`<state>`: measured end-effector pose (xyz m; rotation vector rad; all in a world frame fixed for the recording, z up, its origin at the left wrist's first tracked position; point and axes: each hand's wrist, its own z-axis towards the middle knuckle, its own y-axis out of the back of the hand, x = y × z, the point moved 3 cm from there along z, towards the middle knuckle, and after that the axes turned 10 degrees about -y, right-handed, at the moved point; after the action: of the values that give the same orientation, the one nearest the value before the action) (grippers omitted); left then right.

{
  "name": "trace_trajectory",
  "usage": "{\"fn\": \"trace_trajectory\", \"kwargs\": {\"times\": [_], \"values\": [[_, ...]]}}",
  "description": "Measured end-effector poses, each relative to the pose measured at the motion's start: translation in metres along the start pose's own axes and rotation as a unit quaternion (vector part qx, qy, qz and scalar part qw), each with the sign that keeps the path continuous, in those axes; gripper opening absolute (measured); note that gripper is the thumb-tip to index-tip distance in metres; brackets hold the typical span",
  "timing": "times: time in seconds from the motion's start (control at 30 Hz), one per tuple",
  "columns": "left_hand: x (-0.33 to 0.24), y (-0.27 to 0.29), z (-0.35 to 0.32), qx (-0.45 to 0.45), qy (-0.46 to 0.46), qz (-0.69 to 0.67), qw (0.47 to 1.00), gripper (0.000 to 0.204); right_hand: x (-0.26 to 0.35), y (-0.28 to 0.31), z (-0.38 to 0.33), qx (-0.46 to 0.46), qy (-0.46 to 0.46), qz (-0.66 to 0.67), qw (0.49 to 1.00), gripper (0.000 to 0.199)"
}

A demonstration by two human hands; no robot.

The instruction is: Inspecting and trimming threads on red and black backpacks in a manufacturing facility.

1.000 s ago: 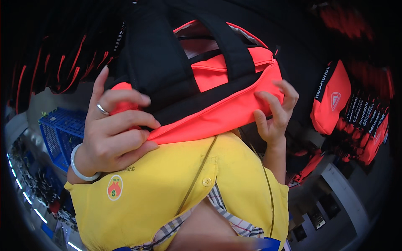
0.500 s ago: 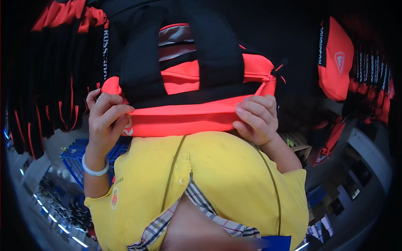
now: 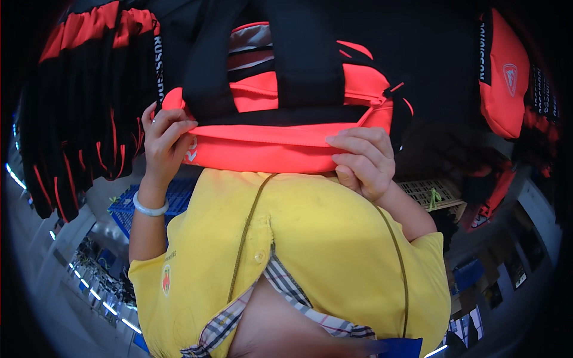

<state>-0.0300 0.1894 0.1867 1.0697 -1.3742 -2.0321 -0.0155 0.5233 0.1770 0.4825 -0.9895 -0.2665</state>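
Note:
A neon red and black bag (image 3: pixel 262 156) lies in front of my body, with two wide black straps (image 3: pixel 310 65) running up across it. My left hand (image 3: pixel 169 140) is closed on the left part of its near red edge, thumb beneath and fingers above. My right hand (image 3: pixel 365 160) pinches the same edge at the right, its fingers curled over the fabric. Between the hands the edge is stretched into a fold. A zipper end with a red pull (image 3: pixel 377 101) shows above my right hand. Through an opening, a silvery grey lining (image 3: pixel 250 39) is visible.
Several black and red bags (image 3: pixel 83 107) are stacked in a row at the left. Another red bag (image 3: pixel 506 80) stands at the right, with more behind it. A blue plastic crate (image 3: pixel 124 209) is low at left, a beige crate (image 3: pixel 433 194) at right.
Both hands, still gripping the edge, and the bag sit slightly higher in the picture. The stacked bags and the red bag at the right have shifted in the view too.

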Motion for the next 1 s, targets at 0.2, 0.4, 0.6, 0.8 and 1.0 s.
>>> {"fn": "trace_trajectory", "kwargs": {"times": [0.2, 0.4, 0.6, 0.8, 1.0], "values": [[0.004, -0.009, 0.003, -0.016, 0.0, -0.005, 1.0, 0.02, -0.003, 0.0, -0.005, 0.042, -0.024, -0.001, 0.999, 0.028], [0.006, -0.01, 0.004, -0.043, 0.015, -0.042, 0.998, 0.01, -0.005, -0.001, -0.008, 0.016, -0.043, 0.007, 0.999, 0.02], [0.007, -0.012, 0.008, -0.056, 0.013, -0.035, 0.998, 0.008, -0.006, -0.003, -0.004, 0.028, -0.039, -0.02, 0.999, 0.019], [0.01, -0.006, 0.007, -0.102, 0.038, -0.088, 0.99, 0.008, -0.014, -0.009, -0.004, 0.025, -0.042, -0.043, 0.998, 0.017], [0.031, 0.015, 0.041, -0.212, 0.101, -0.157, 0.959, 0.022, -0.02, -0.014, -0.003, 0.014, -0.043, -0.042, 0.998, 0.016]]}}
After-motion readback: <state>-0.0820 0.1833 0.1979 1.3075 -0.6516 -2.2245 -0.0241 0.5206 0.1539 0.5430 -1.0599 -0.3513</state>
